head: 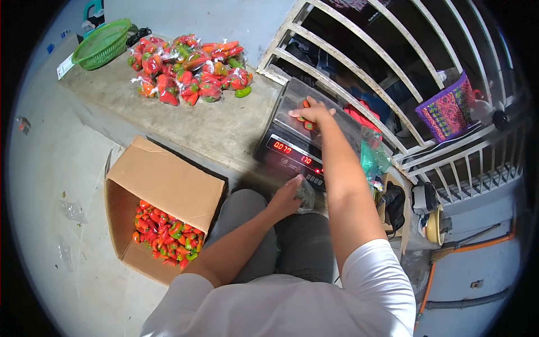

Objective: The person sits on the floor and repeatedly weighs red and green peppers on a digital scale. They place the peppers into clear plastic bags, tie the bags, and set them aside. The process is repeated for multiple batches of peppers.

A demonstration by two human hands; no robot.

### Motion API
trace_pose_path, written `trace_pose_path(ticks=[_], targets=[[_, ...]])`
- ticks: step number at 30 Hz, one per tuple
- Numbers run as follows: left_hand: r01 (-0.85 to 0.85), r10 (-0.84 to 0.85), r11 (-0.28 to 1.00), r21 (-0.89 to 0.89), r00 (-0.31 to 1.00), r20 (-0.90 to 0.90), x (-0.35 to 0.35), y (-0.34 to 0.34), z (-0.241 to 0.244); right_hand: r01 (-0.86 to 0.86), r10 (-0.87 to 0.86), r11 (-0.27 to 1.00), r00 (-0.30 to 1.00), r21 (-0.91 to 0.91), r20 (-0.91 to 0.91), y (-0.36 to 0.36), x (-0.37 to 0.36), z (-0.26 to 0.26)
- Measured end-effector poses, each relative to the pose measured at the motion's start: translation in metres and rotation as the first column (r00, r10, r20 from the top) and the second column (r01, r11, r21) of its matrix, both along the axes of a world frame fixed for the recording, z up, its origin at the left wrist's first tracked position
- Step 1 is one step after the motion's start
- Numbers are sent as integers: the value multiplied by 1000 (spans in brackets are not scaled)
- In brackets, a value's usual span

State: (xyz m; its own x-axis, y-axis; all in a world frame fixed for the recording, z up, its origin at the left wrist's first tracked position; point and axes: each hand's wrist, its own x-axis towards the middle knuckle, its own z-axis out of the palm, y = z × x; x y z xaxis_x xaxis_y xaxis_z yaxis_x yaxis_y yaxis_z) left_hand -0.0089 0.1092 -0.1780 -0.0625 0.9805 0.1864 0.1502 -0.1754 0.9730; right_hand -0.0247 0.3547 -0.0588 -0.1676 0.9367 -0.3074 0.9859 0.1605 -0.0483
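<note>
A digital scale (290, 158) with lit red figures stands on the concrete ledge in front of me. My right hand (312, 112) reaches over its platform, fingers spread on and around a few red peppers (308, 125); whether it grips any is unclear. Closer to my knees, my left hand (289, 197) holds a clear plastic bag (306, 196) just below the scale's front edge. Many loose red, orange and green peppers (166, 234) lie in an open cardboard box (166, 170) at lower left. Knotted clear bags of peppers (185, 69) are heaped on the ledge at upper left.
A green plastic basket (103, 44) sits on the ledge's far left. White metal bars (345, 31) rise behind the scale. Green and clear plastic bags (370, 158) are at its right, near a patterned purple-edged cloth (446, 107). Plastic scraps (73, 212) lie on the floor.
</note>
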Motion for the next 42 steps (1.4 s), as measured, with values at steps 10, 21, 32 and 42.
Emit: trace_pose_path(ticks=[10, 21, 32, 42], targets=[[-103, 121, 985, 138, 984, -134, 9, 12, -17, -126, 140, 931, 990, 342, -18, -38, 22, -10], [40, 25, 949, -313, 979, 201, -8, 10, 0, -209, -170, 964, -25, -161, -985, -126, 73, -15], [438, -56, 884, -164, 446, 893, 0, -37, 113, -121, -61, 992, -301, -25, -952, -229, 131, -67], [124, -146, 977, -175, 982, -122, -8, -43, 179, -24, 347, 936, -75, 350, -935, -240, 135, 4]])
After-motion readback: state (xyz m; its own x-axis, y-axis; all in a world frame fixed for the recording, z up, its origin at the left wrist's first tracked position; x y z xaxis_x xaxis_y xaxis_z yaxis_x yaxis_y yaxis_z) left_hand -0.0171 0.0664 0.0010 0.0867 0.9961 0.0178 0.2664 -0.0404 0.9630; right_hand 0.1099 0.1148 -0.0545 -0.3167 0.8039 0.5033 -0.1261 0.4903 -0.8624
